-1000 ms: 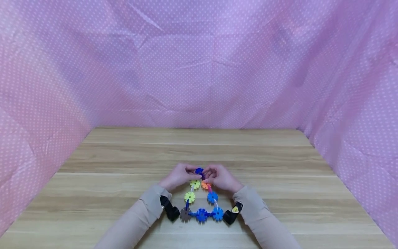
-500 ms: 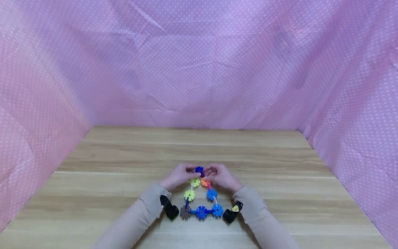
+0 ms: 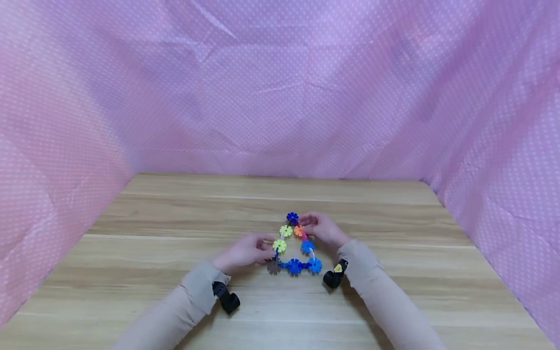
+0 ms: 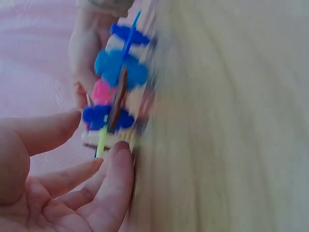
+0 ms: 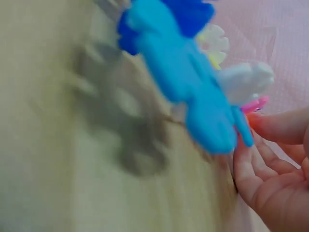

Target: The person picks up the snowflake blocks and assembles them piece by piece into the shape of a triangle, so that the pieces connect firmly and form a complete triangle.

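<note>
A triangle of linked plastic snowflake discs (image 3: 294, 266) stands out over the table, with a dark blue disc (image 3: 292, 217) at its far corner. My right hand (image 3: 323, 228) pinches its right side by the orange disc (image 3: 299, 230); in the right wrist view, light blue discs (image 5: 183, 77) partly hide that grip. At the left side, my left hand (image 3: 247, 250) has its fingertips right by the lower yellow-green disc (image 3: 279, 246) and the brown disc (image 3: 274, 266). In the left wrist view the thumb (image 4: 60, 128) and fingers are spread apart beside the discs.
A wooden table (image 3: 175, 204) lies under the hands, with a pink dotted cloth (image 3: 280, 97) hanging behind and at both sides. Black wrist cameras (image 3: 227, 299) are strapped over the sleeves. The discs cast a shadow (image 5: 120, 111) on the wood.
The triangle has moved away from me and slightly right, along with my right hand. My left hand has left the far corner and come down to the triangle's left side.
</note>
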The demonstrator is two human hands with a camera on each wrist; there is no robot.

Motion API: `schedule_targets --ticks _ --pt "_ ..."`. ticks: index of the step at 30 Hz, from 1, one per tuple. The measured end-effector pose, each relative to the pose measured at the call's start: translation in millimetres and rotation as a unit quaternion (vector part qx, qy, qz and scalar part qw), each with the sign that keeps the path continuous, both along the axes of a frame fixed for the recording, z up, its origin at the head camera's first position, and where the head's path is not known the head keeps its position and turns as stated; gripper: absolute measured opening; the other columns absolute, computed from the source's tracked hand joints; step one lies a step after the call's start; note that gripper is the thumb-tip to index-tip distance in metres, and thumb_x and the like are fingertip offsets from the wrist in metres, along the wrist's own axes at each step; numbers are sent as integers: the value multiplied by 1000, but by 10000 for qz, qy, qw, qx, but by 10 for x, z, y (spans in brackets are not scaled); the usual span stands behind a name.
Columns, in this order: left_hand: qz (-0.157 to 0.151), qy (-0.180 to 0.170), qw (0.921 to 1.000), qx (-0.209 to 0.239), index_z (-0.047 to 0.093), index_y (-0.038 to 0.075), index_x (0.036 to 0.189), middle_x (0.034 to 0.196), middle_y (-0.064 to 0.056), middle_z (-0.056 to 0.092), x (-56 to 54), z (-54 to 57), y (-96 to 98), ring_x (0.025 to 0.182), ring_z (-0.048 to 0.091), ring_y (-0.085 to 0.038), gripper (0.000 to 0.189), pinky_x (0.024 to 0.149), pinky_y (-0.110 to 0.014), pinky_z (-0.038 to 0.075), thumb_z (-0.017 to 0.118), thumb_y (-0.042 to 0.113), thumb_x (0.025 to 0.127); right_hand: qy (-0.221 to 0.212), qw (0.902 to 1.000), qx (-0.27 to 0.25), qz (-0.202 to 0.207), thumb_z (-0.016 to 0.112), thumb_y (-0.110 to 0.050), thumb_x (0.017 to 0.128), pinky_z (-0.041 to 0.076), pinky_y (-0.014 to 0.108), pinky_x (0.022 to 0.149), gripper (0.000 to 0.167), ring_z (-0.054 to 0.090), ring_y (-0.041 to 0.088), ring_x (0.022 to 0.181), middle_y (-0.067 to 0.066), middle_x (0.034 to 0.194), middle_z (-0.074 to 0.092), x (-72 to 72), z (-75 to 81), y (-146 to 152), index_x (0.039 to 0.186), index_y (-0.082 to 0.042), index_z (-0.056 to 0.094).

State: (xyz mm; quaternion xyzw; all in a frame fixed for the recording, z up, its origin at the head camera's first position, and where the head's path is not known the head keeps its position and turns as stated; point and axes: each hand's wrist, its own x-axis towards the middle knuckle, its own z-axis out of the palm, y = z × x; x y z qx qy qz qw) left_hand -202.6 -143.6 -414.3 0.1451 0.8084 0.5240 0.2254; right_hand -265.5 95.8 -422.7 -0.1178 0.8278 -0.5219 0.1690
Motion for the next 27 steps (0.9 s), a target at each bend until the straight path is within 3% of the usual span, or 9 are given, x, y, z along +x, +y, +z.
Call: schedule_targets --ticks 9,18,22,27 --pt "473 -117 9985 243 45 -4 134 91 -12 65 -18 -107 155 77 63 -13 54 72 -27 57 64 -4 84 80 9995 167 -273 56 6 89 52 36 90 33 60 32 107 21 122 60 -117 -31 -14 121 4 56" --pt "501 -262 9975 434 43 -5 136 90 -14 62 -35 -161 195 75 61 -15 57 70 -29 57 58 -12 82 25 9985 241 -487 58 6 88 52 36 90 30 60 30 106 19 117 63 -96 -47 -24 118 3 59" --pt "511 -341 9970 466 43 -4 136 93 -14 62 -45 -163 172 78 62 -15 56 71 -30 57 59 -9 83 52 9989 195 -418 58 2 89 52 36 90 28 60 29 104 19 115 63 -79 -38 14 117 4 59" --pt "493 -301 9970 507 44 -4 135 100 -17 62 -33 -118 73 82 63 -18 48 75 -32 57 59 5 90 -134 9991 -114 -375 57 -10 93 49 38 95 33 59 30 106 22 118 59 -41 16 148 122 6 53"
